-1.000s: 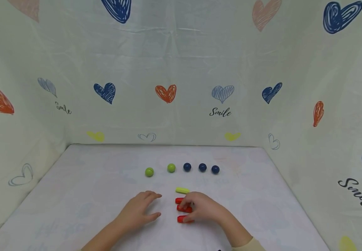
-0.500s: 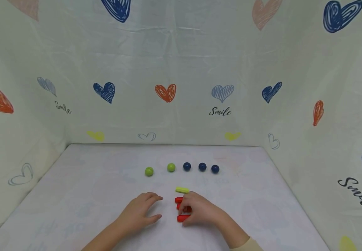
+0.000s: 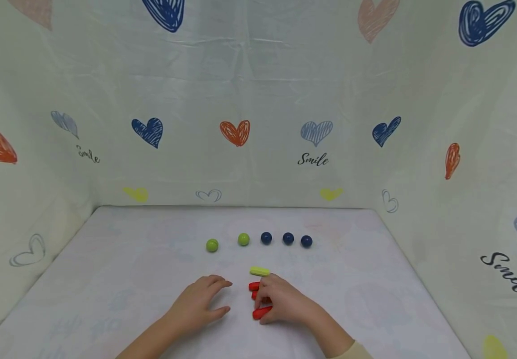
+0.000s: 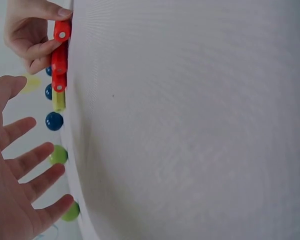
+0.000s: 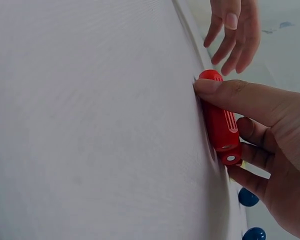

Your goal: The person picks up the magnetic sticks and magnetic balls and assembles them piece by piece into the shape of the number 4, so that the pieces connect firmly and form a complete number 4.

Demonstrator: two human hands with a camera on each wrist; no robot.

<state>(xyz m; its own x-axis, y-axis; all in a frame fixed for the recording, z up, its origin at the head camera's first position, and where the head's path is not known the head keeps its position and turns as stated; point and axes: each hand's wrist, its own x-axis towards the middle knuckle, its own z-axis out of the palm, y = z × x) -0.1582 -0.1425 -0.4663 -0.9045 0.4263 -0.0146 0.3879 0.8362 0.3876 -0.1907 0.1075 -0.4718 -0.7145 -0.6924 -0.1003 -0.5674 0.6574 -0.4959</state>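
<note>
My right hand (image 3: 286,300) pinches the nearest red magnetic stick (image 3: 261,313) between thumb and fingers. In the right wrist view, the thumb lies across this red stick (image 5: 221,117), with the fingers curled on its far side. Two more red sticks, the middle one (image 3: 255,295) and the far one (image 3: 254,286), lie behind it, partly covered by the hand. A yellow-green stick (image 3: 259,271) lies just past them. To the left, my left hand (image 3: 199,304) hovers with fingers spread and relaxed, holding nothing; the left wrist view shows the same open palm (image 4: 12,185).
Toward the back of the white tabletop (image 3: 150,249) sits a loose row of balls: two green, one at the left end (image 3: 212,245) and one beside it (image 3: 243,239), then three dark blue (image 3: 288,239). A heart-printed curtain (image 3: 276,99) encloses the back and sides.
My right thumb and fingers have drawn together on the nearest red stick, which now sits slightly slanted. The left hand has barely moved.
</note>
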